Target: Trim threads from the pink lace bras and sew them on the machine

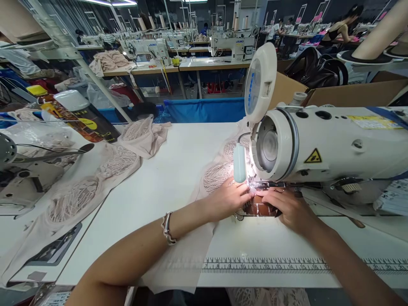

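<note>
A white sewing machine (331, 142) stands at the right, its round end cover swung up and a small lamp (239, 163) lighting the needle area. Beige lace fabric (216, 176) runs under the machine head, and a sheer part hangs over the front table edge. My left hand (225, 199), with a silver bracelet at the wrist, is closed on the fabric just left of the needle area. From the right, my right hand (287, 207) reaches in with bent fingers that pinch the fabric edge. The fingertips and the needle are partly hidden in glare.
More beige lace fabric (76, 195) lies along the table's left side. A spray can (87, 114) and a yellow-capped bottle (63, 112) lean behind it. A ruler strip (264, 266) marks the front edge. Cardboard box (357, 94) stands behind the machine; other people work farther back.
</note>
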The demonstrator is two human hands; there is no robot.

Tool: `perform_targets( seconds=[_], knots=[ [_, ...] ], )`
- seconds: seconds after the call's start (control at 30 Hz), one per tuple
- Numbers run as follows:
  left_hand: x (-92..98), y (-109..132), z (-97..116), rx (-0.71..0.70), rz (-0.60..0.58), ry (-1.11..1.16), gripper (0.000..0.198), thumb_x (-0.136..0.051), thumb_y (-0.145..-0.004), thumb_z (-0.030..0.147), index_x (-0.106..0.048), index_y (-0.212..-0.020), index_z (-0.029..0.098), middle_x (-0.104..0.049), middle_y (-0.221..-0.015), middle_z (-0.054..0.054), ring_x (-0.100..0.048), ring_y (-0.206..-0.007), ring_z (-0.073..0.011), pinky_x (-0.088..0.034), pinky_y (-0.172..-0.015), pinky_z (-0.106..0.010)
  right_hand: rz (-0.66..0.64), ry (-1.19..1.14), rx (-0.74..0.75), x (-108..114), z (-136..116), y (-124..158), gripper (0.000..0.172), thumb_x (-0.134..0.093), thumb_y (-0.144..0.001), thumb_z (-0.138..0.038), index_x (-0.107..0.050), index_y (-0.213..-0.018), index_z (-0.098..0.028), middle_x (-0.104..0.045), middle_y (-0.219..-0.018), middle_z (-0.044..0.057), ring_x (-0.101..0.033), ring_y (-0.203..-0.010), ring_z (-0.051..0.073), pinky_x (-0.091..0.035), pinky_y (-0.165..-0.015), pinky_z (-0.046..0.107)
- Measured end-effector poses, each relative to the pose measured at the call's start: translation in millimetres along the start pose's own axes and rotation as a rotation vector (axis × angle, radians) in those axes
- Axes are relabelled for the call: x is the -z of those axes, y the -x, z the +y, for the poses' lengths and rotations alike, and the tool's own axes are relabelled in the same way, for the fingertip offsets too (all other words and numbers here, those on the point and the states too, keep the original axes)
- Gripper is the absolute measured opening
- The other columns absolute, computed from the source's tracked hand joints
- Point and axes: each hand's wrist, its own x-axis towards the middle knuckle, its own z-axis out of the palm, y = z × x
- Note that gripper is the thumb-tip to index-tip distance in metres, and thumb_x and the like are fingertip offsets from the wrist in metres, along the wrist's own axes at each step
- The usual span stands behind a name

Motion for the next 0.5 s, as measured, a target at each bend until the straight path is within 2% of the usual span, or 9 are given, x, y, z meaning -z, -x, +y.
perform_targets(
  seconds=[0.13, 0.23, 0.37, 0.5],
  knots=[
    [1.2, -0.3, -10.3, 0.024, -0.049, 0.042, 0.039, -0.036, -0.099, 0.006, -0.056, -0.132, 0.014, -0.066, -0.11, -0.013, -0.063, -0.092, -0.0211, -0.05, -0.088, -0.039, 0.01, -0.039, -0.006, 0.7, -3.0, -5.9, 0.062, -0.036, -0.068, 0.011, -0.067, -0.108, -0.025, -0.075, -0.116, 0.002, -0.07, -0.104, 0.019, -0.057, -0.091, 0.033],
    [1.2, -0.7, -17.1, 0.041, -0.036, 0.051, 0.038, -0.038, -0.101, 0.008, -0.059, -0.131, 0.017, -0.067, -0.116, -0.012, -0.064, -0.093, -0.0207, -0.049, -0.091, -0.039, 0.02, -0.034, -0.016, 0.7, -3.5, -7.0, 0.06, -0.035, -0.068, 0.009, -0.066, -0.107, -0.024, -0.075, -0.116, 0.004, -0.07, -0.104, 0.019, -0.059, -0.088, 0.032],
    [3.0, -1.8, -22.8, 0.097, -0.015, 0.122, 0.029, -0.041, -0.105, 0.019, -0.065, -0.121, 0.023, -0.068, -0.114, -0.007, -0.061, -0.105, -0.0214, -0.045, -0.099, -0.04, 0.011, -0.032, -0.002, 0.2, -0.7, -4.4, 0.06, -0.035, -0.065, 0.007, -0.064, -0.107, -0.024, -0.075, -0.115, 0.004, -0.07, -0.106, 0.02, -0.059, -0.085, 0.033],
    [1.5, -1.3, -25.5, 0.164, -0.024, 0.154, 0.032, -0.038, -0.106, 0.018, -0.064, -0.122, 0.026, -0.069, -0.108, -0.004, -0.061, -0.101, -0.0194, -0.045, -0.099, -0.039, 0.021, -0.035, -0.021, 0.6, -1.0, -3.7, 0.059, -0.037, -0.065, 0.004, -0.064, -0.108, -0.026, -0.075, -0.11, 0.003, -0.071, -0.101, 0.021, -0.059, -0.083, 0.034]
  ],
)
